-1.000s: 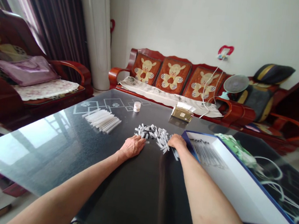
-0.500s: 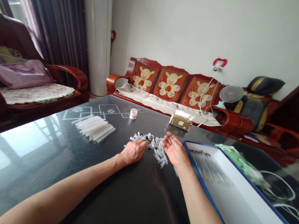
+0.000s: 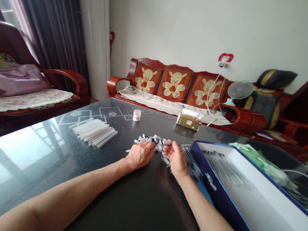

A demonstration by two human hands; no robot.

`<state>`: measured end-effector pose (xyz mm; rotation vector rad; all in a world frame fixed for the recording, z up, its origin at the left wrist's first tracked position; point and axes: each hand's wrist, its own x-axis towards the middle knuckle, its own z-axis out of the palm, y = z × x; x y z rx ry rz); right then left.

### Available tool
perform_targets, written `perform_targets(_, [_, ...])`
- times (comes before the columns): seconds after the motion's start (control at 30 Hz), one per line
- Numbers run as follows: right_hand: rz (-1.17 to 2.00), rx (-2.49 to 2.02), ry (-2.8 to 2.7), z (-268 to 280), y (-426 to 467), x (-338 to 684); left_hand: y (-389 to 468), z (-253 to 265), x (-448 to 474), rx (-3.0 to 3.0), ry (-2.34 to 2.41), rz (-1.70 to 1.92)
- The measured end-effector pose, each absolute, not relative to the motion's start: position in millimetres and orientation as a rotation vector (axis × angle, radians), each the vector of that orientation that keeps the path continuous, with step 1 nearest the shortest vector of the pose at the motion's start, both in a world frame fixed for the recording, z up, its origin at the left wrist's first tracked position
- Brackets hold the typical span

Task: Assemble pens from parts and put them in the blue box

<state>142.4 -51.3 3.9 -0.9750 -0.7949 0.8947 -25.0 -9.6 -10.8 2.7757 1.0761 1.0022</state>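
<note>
One thin dark rod spans the gap between the hands, just above the bench. The right hand pinches it in its fingers. The left hand is curled at the rod's other end; whether its fingers grip the rod or a small piece, I cannot tell.

Behind and below both hands lies a loose pile of short white and black pieces, partly hidden by them. Right of the right hand, more rods lie beside a blue box, whose near wall stands close to the right forearm and hides part of the floor inside. Further rods lie within it. Beyond the box are a green bag and white cords.

Well left of the left hand, white tubes lie side by side. Farther back stand a small jar and a tissue box, then a sofa and fan.
</note>
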Motion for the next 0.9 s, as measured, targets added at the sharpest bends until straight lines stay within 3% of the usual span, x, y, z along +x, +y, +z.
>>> perform_targets(0.9, [0.814,-1.083,-1.014,-15,-65,138,-14,-10,-27,2.817,0.879,1.011])
